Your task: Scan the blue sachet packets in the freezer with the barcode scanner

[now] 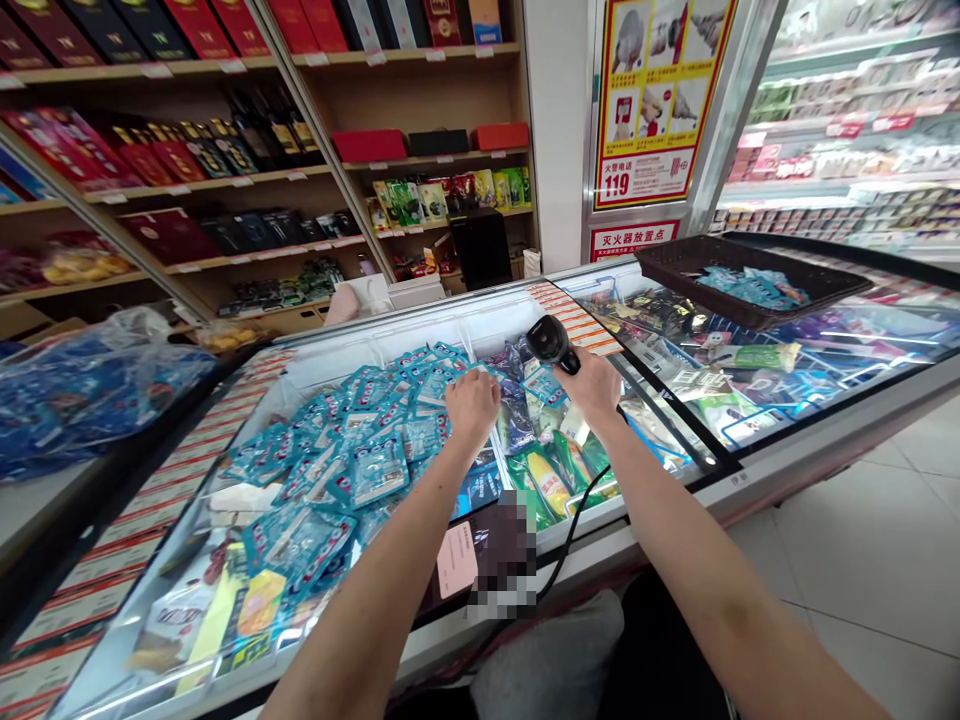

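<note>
My right hand [595,388] is wrapped round a black handheld scanner [550,342], whose cord runs down past the freezer's front edge. My left hand [472,402] is closed at the right edge of a large heap of blue packets [379,468]; whether its fingers grip a packet is hidden. A single blue packet [545,385] lies just below the scanner, between my two hands. Under my left forearm, a dark device with a lit pale panel [457,560] rests at the freezer's front edge, partly blurred out.
The chest freezer [420,322] holds green and yellow bags [551,480]. On its right part stands a dark tray [675,262] with more blue packets. A plastic-wrapped blue bundle [90,390] sits at the left. Stocked shelves [420,155] rise behind.
</note>
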A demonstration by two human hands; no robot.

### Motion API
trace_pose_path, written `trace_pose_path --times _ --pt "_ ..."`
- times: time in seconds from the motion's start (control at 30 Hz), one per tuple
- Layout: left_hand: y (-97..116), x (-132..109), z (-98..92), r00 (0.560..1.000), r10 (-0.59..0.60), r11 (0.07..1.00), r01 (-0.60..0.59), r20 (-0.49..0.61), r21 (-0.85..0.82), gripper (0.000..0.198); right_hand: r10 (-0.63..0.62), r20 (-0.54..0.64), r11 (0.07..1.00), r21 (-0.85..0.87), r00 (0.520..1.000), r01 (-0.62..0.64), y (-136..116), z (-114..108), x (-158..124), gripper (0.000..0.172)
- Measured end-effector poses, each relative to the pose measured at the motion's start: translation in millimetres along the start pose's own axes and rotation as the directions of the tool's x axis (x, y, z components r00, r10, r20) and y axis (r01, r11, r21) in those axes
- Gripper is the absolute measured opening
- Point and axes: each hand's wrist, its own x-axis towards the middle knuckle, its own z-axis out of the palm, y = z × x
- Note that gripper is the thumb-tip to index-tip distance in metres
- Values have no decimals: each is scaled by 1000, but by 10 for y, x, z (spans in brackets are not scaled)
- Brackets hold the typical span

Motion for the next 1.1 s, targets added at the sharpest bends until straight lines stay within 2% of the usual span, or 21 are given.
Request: trace_pose_path --times 0.13,0.23,0.33,0.43,0.57,0.7,0.87,0.93,1.03,1.1 --pt "298 4 83 997 -74 997 74 35 -8 55 7 13 1000 6 1000 -7 2 -15 1 42" --pt "485 23 155 990 -105 994 106 88 -6 62 2 17 1000 15 1000 -2 9 -14 11 41" --pt "578 53 211 981 -151 987 156 123 -27 66 1 18 1000 21 1000 -1 15 -10 19 42" --pt "524 100 216 971 -152 983 168 182 -76 67 2 29 1000 19 1000 -2 14 -16 18 43" --pt "269 161 176 947 -84 968 152 310 -201 53 -17 31 1000 11 999 17 -1 -33 3 43" --pt "105 150 157 948 -54 961 135 314 -242 36 -20 37 1000 3 999 20 -19 -32 -18 44" --pt "207 41 117 966 -101 970 149 238 -193 54 -52 33 999 6 998 52 -44 -18 -41 41" --pt "234 15 89 964 -100 974 145 246 -173 60 -55 44 998 -2 998 56 -55 -16 -48 41" --pt "179 10 50 953 -61 963 134 297 -234 61 -64 56 998 -12 996 65 -66 -11 -53 40" --pt "91 10 26 958 -31 945 121 285 -303 61 -71 58 997 -14 996 72 -66 -1 -54 40"
